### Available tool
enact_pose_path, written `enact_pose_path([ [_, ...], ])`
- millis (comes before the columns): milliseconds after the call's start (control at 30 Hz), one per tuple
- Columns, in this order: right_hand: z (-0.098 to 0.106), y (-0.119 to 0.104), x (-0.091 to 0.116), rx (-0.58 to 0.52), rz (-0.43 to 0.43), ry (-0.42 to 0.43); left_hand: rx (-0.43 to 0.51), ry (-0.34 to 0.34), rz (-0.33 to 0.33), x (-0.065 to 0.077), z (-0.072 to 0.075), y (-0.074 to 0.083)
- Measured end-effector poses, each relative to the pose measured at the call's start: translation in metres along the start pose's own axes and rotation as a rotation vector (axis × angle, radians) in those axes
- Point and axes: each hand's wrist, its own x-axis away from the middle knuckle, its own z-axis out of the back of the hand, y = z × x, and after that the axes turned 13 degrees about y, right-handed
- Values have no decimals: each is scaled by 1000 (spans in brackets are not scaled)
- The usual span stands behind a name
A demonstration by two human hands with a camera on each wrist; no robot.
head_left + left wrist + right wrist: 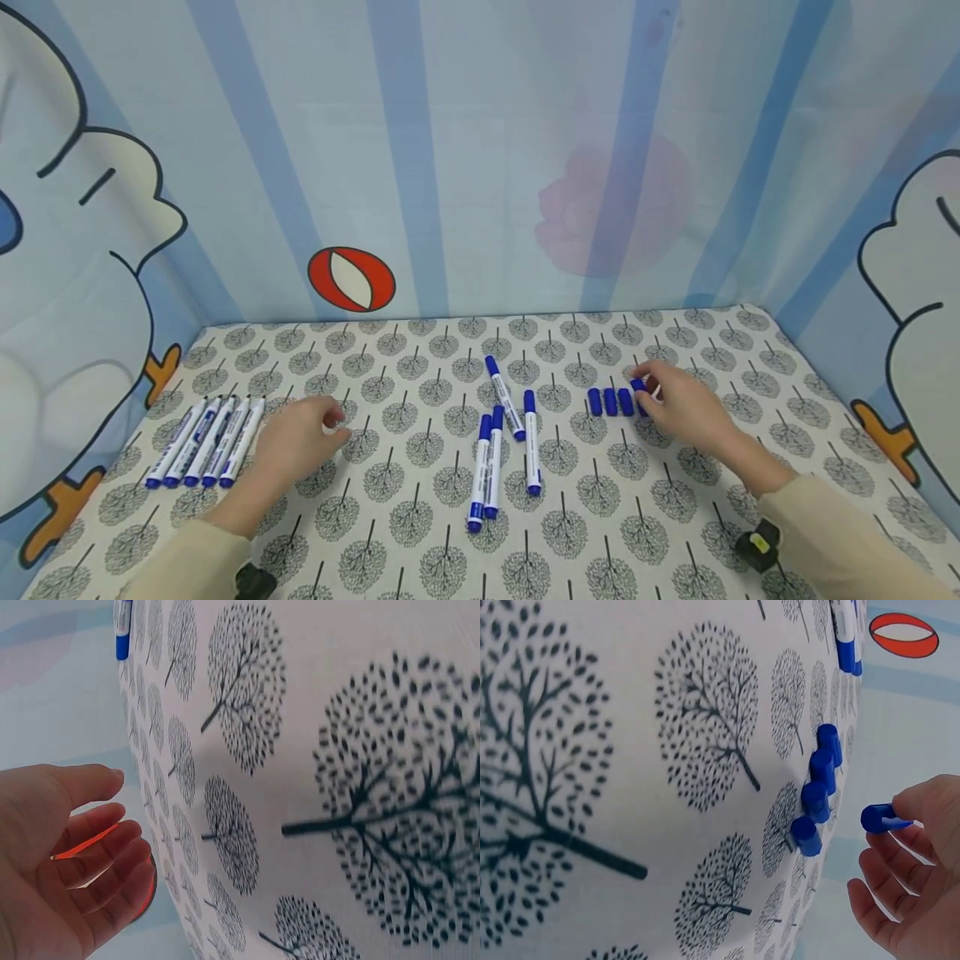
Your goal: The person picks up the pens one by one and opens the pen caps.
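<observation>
My right hand (678,404) pinches a blue marker cap (883,818) between thumb and index finger, held above the cloth. Below it, several more blue caps (611,402) stand side by side in a short row, the one nearest the hand partly covered in the head view. My left hand (300,437) hovers over the cloth with loosely curved fingers and nothing in them. Just left of it, several uncapped markers (198,446) lie in a neat slanted row. Between the two hands lie several capped blue markers (532,442), two of them close together.
A cloth printed with trees (408,475) covers the table. Behind it hangs a pale blue striped curtain (480,167) with cartoon prints, which also runs down both sides. Dark wrist devices (759,546) sit by both sleeves.
</observation>
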Motion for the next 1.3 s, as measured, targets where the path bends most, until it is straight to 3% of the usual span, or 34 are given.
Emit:
enact_pose_path([
  [233, 2, 12, -1, 19, -57, -34, 7, 7, -47, 1, -3, 15],
  [433, 2, 23, -1, 36, -92, -57, 46, -40, -21, 2, -5, 28],
  [933, -7, 37, 1, 93, -113, -107, 81, 4, -136, 9, -26, 52],
  [1300, -15, 39, -2, 137, -118, -98, 75, -31, -139, 12, -29, 64],
])
